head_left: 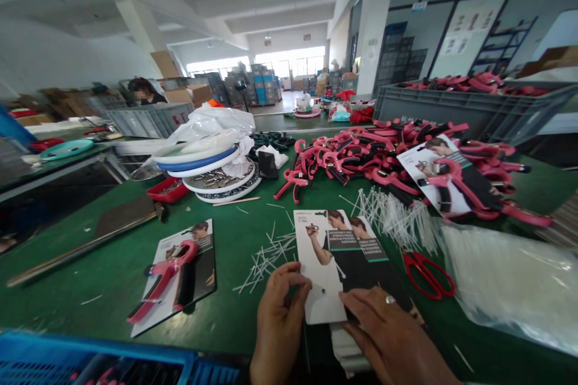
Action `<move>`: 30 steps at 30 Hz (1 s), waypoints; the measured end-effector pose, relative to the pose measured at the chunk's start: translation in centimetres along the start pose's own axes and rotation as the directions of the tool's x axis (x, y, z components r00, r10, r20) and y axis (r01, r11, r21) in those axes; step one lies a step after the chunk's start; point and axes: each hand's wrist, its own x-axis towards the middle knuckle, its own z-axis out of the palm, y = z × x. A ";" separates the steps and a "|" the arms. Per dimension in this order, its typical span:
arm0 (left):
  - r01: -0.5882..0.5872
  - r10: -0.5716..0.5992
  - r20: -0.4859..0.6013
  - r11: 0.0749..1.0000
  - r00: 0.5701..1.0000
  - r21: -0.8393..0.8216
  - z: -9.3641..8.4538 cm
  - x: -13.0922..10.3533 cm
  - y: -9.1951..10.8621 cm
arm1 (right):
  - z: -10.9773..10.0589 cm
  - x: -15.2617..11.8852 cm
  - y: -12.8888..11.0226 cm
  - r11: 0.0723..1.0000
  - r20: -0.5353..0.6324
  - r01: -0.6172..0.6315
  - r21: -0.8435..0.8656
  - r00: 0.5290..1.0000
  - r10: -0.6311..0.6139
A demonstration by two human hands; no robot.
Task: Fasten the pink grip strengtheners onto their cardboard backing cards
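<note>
On green bench (235,322), L hand (280,316) touches card (320,267) at left edge, R hand (389,326) lower right, apart (grips? can't tell); poss. skew if either slips.

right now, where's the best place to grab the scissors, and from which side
Probably best by the red loops of the scissors, right hand coming from above and the near side. They lie flat, loops toward the person, blade end toward the ties. The bag close on the right would likely crowd a sideways reach.
</note>
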 end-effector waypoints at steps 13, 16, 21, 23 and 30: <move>0.074 -0.063 0.049 0.960 0.997 -0.269 2.5 1.3 0.9 | -1.1 -1.9 3.9 0.988 0.030 -0.148 0.053 0.989 0.147; 0.143 -0.098 0.153 0.939 0.983 -0.313 2.8 1.3 -0.1 | -1.2 -2.0 3.5 0.990 0.015 -0.110 0.086 0.994 0.109; 0.159 -0.131 0.130 0.959 0.983 -0.235 3.0 1.3 -1.5 | -2.0 -1.7 3.7 0.976 0.081 -0.124 0.179 0.990 0.111; 0.183 -0.172 0.075 0.965 0.982 -0.189 3.1 1.2 -1.8 | -2.5 -0.9 5.6 0.970 0.133 -0.191 0.149 0.976 0.172; 0.318 -0.278 0.212 0.930 0.937 -0.185 3.3 0.9 -2.2 | -1.0 5.6 18.7 0.777 0.260 -0.555 -0.296 0.736 0.625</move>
